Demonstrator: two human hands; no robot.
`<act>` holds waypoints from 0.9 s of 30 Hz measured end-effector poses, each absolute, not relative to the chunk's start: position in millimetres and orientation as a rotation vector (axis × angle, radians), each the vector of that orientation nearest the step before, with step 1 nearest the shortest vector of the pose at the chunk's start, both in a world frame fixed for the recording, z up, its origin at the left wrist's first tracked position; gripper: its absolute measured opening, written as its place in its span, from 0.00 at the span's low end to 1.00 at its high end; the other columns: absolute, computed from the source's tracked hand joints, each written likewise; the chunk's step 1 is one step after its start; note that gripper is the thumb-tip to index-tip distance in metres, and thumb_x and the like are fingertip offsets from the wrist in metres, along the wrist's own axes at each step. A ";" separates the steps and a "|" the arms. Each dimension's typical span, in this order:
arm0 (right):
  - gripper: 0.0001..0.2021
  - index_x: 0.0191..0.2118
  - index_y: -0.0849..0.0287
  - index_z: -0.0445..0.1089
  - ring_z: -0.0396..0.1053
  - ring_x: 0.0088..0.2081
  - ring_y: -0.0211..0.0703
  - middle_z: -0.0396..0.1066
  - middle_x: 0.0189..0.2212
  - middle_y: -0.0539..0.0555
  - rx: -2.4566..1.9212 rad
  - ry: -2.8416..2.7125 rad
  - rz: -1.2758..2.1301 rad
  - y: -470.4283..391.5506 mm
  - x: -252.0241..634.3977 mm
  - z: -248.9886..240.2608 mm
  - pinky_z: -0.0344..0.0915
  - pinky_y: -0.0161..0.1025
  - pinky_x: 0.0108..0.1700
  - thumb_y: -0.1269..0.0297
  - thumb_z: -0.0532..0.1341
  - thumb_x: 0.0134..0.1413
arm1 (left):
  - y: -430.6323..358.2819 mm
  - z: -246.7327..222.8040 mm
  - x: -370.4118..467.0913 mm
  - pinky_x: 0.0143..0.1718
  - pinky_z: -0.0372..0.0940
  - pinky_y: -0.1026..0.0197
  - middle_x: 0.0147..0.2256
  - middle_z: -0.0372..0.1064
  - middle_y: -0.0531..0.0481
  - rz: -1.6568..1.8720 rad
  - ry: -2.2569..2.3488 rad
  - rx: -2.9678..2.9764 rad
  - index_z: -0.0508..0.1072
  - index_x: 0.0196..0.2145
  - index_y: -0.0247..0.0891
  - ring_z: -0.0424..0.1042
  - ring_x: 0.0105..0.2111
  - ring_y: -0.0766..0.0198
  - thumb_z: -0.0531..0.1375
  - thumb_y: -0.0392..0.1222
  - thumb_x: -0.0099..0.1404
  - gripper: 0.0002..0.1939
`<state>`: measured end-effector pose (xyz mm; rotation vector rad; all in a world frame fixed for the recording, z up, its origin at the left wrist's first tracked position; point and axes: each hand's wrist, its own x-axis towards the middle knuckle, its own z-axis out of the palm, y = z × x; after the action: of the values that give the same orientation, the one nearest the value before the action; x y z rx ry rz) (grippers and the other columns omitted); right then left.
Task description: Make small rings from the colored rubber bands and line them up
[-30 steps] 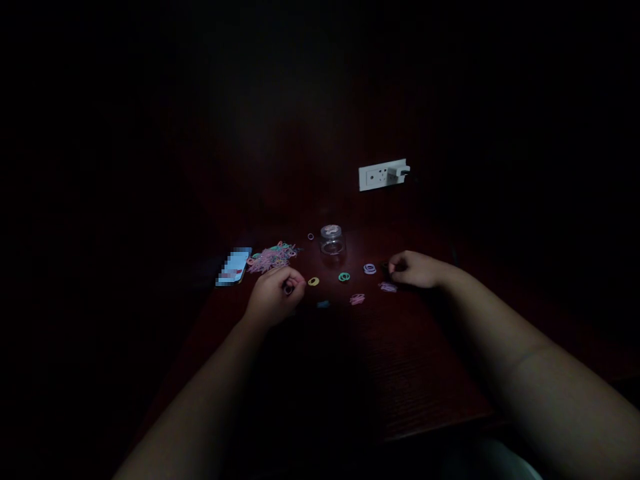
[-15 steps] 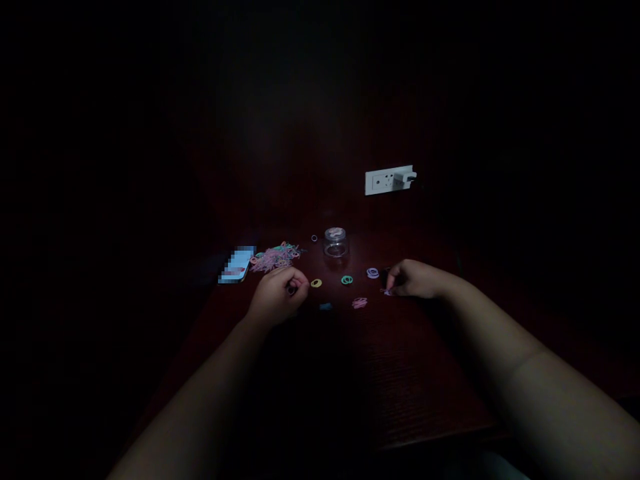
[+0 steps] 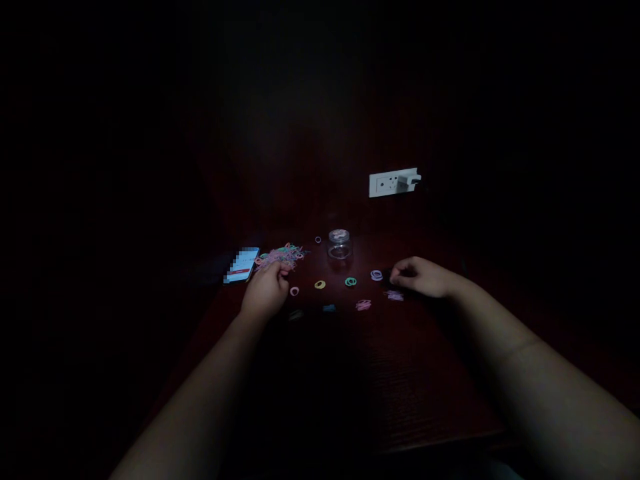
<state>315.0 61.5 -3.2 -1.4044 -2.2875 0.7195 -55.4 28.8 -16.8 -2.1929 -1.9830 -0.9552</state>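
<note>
My left hand (image 3: 266,291) reaches the near edge of a mixed heap of coloured rubber bands (image 3: 280,255). Its fingers are pinched together, and what they hold, if anything, is hidden. My right hand (image 3: 420,277) hovers just above a small purple bunch of bands (image 3: 395,295), fingers curled closed with nothing visible in them. Between the hands lie pink bands (image 3: 295,291), yellow bands (image 3: 320,285), green bands (image 3: 351,282) and lavender bands (image 3: 377,275). Nearer me are a dim pale bunch (image 3: 296,315), a blue bunch (image 3: 329,308) and a pink bunch (image 3: 363,305).
A clear lidded jar (image 3: 339,247) stands behind the sorted bands, with a single small band (image 3: 318,239) to its left. Left of the heap lies a lit phone (image 3: 242,265). A wall socket (image 3: 393,183) holds a plugged-in adapter. The dark reddish table (image 3: 425,373) is dimly lit.
My left hand has moved left and away to the heap, uncovering the pink bands and the pale bunch. My right hand has lifted off the purple bunch, which now lies on the table.
</note>
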 end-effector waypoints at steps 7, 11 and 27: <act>0.17 0.28 0.58 0.66 0.64 0.25 0.41 0.67 0.22 0.50 -1.398 -2.101 0.580 64.6 305.3 -4.8 0.58 0.36 0.27 0.49 0.54 0.55 | 36.3 -25.8 -73.2 0.55 0.62 0.51 0.55 0.68 0.38 -0.654 -2.351 -2.116 0.67 0.53 0.39 0.67 0.57 0.49 0.55 0.31 0.60 0.22; 0.17 0.26 0.57 0.64 0.62 0.24 0.39 0.64 0.21 0.49 -1.314 -2.083 0.633 53.7 289.3 -2.4 0.58 0.35 0.26 0.48 0.56 0.53 | 36.8 -27.0 -74.9 0.52 0.64 0.51 0.54 0.68 0.33 -0.613 -2.451 -2.079 0.64 0.55 0.38 0.69 0.55 0.46 0.57 0.35 0.61 0.23; 0.20 0.22 0.56 0.57 0.54 0.23 0.36 0.55 0.19 0.47 -1.153 -2.122 0.655 44.2 269.8 -6.4 0.54 0.34 0.24 0.48 0.56 0.55 | 53.4 -33.1 -76.3 0.61 0.56 0.48 0.60 0.64 0.45 -0.506 -2.370 -2.107 0.69 0.56 0.43 0.60 0.61 0.48 0.54 0.36 0.63 0.24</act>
<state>269.8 44.2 -6.4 -1.1531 -2.1224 0.6548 -76.3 53.4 -33.1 -2.1066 -2.3695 -0.5059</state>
